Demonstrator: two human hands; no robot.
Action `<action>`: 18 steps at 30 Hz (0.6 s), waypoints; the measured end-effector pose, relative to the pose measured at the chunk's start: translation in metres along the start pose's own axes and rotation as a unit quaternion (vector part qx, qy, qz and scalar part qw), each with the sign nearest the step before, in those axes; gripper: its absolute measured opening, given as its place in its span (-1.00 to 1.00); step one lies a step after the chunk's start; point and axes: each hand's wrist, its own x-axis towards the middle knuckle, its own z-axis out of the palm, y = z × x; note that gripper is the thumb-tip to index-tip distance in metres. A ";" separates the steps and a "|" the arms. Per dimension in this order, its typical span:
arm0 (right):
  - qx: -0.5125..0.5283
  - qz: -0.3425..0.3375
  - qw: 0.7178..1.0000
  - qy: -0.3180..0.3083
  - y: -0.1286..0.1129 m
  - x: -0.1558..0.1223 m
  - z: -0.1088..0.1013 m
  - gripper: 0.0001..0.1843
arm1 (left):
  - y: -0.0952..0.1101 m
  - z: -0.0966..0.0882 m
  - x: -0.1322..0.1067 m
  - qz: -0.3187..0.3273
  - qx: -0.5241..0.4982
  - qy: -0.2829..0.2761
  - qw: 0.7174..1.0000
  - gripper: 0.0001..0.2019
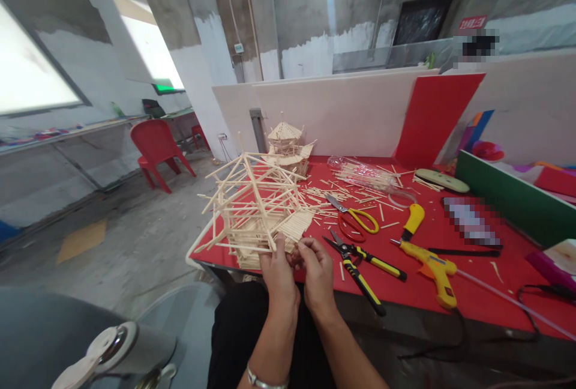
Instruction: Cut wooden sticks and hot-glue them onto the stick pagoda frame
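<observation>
A pavilion-like model of thin wooden sticks (pixel 252 200) stands at the near left of the red table, its pointed roof still an open lattice. My left hand (pixel 278 269) is at its near corner, thumb up and fingers closed around the lower edge. Close beside it, my right hand (pixel 317 266) has thumb and fingers pressed together just below the slatted panel (pixel 294 225). Whatever lies between those fingertips is too small or hidden to make out. Right of my hands lie yellow-and-black cutting pliers (pixel 355 257) with their jaws parted.
A finished stick tower (pixel 288 146) stands behind the model. Scissors (pixel 353 215), loose sticks (pixel 328 194) and a plastic bag of sticks (pixel 364 174) lie beyond the pliers. Farther right are a yellow glue gun (pixel 429 266) with a trailing cord and a green board (pixel 508 197).
</observation>
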 end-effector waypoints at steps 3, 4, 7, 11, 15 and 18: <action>-0.001 -0.001 1.000 0.001 0.000 0.000 0.000 -0.77 | 0.000 0.000 0.000 0.001 0.004 0.001 1.000 -0.69; -0.001 -0.001 1.000 0.001 0.000 0.000 0.000 -0.77 | 0.000 0.000 0.000 0.001 0.007 0.002 1.000 -0.69; -0.003 -0.004 1.000 0.002 0.000 0.001 0.000 -0.76 | -0.001 -0.001 0.000 0.002 0.011 0.004 1.000 -0.69; -0.006 -0.001 1.000 0.001 0.000 0.001 0.000 -0.75 | -0.001 -0.001 0.001 -0.002 0.018 0.007 1.000 -0.69; -0.009 0.000 1.000 0.002 -0.001 0.001 0.000 -0.76 | -0.001 -0.001 0.001 0.005 0.008 0.006 1.000 -0.67; -0.011 -0.001 1.000 0.002 -0.002 0.001 0.000 -0.76 | -0.001 -0.001 0.001 0.004 0.003 0.001 1.000 -0.68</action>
